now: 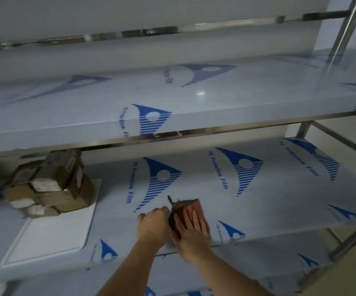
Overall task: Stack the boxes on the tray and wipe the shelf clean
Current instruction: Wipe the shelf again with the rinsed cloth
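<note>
Reddish-brown soft cloth (188, 212) near the shelf's (258, 199) front edge: our right hand (191, 233) presses flat; left hand (153, 225) pinches its limp edge.

Red-brown cloth (188, 212), blue-printed shelf (269, 199)

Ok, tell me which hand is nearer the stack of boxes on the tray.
Left. The left hand rests on the shelf to the right of the stack of boxes; the right hand lies farther right, flat on the cloth.
</note>
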